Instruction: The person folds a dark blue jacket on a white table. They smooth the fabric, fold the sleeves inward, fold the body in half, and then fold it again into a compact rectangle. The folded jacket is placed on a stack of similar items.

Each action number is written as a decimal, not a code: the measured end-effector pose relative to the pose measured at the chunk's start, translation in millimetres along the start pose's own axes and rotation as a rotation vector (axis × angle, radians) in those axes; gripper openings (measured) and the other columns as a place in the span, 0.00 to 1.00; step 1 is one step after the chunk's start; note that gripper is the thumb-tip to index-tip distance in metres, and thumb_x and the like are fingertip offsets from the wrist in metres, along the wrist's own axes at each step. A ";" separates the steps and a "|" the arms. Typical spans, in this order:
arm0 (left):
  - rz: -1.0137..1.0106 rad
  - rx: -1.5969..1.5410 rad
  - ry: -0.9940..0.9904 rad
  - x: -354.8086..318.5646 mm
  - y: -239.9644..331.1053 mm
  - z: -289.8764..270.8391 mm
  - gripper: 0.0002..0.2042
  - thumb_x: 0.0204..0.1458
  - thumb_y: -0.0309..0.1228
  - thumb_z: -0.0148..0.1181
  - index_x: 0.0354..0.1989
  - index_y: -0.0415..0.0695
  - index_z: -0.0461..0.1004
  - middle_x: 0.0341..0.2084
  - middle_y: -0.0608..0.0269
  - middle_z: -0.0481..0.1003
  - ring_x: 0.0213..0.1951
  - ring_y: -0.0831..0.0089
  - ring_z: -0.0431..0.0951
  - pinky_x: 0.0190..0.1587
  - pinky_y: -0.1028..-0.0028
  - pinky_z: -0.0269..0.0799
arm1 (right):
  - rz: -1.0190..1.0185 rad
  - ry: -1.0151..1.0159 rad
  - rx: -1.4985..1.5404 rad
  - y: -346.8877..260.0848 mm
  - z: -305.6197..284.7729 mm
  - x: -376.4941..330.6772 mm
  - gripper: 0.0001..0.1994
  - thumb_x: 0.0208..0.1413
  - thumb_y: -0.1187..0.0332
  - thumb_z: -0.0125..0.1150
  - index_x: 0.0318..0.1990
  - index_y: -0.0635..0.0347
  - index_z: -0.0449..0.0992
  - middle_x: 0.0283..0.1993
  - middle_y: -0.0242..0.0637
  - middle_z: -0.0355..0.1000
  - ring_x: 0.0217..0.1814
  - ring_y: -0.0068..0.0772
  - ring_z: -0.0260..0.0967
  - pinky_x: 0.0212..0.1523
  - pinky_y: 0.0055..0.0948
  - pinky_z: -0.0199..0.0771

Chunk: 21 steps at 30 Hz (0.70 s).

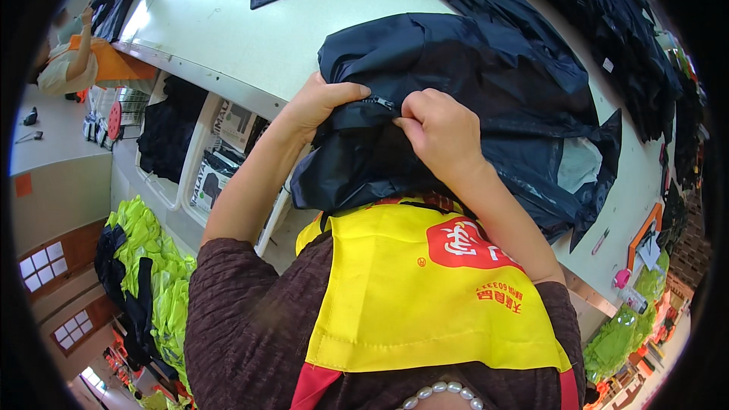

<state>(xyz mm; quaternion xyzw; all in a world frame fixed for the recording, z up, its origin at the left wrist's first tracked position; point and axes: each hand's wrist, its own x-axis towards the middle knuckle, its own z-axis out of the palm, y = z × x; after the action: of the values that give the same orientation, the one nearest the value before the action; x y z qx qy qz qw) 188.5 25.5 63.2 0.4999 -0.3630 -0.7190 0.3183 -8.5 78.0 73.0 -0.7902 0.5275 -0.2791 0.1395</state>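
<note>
A dark navy jacket (448, 53) of smooth fabric lies bunched on the white table in front of me, its near part hanging over the edge. A short stretch of zipper (380, 102) shows between my hands. My left hand (323, 106) is closed on the cloth at the zipper's left end, thumb on top. My right hand (444, 129) pinches the zipper's right end between thumb and curled fingers; whether it has the pull tab is hidden. A pale lining patch (579, 163) shows at the jacket's right side.
More dark garments (607, 38) cover the white table's (205, 38) far and right sides. A pen (601, 241) and a bottle (632, 300) are near the right edge. Packed bins (199, 175) stand below left, beside yellow-green garments (163, 288). Another person (68, 64) is at far left.
</note>
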 end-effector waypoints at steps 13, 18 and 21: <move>0.181 0.250 0.156 1.9 -15.8 3.9 0.19 0.38 0.25 0.66 0.42 0.35 0.74 0.33 0.58 0.77 0.32 0.70 0.76 0.43 0.74 0.74 | -0.242 -0.110 -0.081 1.6 2.6 -42.8 0.03 0.48 0.74 0.60 0.27 0.60 0.72 0.28 0.41 0.69 0.31 0.37 0.69 0.34 0.30 0.73; 0.051 0.084 0.040 -2.9 -16.6 15.3 0.23 0.37 0.24 0.67 0.46 0.36 0.71 0.37 0.57 0.76 0.35 0.70 0.77 0.44 0.74 0.74 | -0.068 -0.326 0.420 8.8 -8.7 -40.6 0.08 0.47 0.69 0.64 0.25 0.60 0.70 0.26 0.39 0.68 0.28 0.32 0.67 0.27 0.26 0.69; 0.021 0.065 -0.036 -7.5 -15.8 17.2 0.26 0.36 0.24 0.68 0.47 0.37 0.70 0.38 0.56 0.75 0.37 0.68 0.77 0.44 0.74 0.74 | 0.242 -0.318 0.664 8.4 -14.9 -34.4 0.11 0.48 0.66 0.66 0.25 0.60 0.69 0.19 0.37 0.67 0.18 0.26 0.63 0.21 0.20 0.61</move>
<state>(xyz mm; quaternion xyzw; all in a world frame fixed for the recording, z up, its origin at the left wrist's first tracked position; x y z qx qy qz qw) 172.9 43.5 57.7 0.4932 -0.3971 -0.7123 0.3029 -33.4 107.0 70.6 -0.6674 0.4695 -0.2902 0.4998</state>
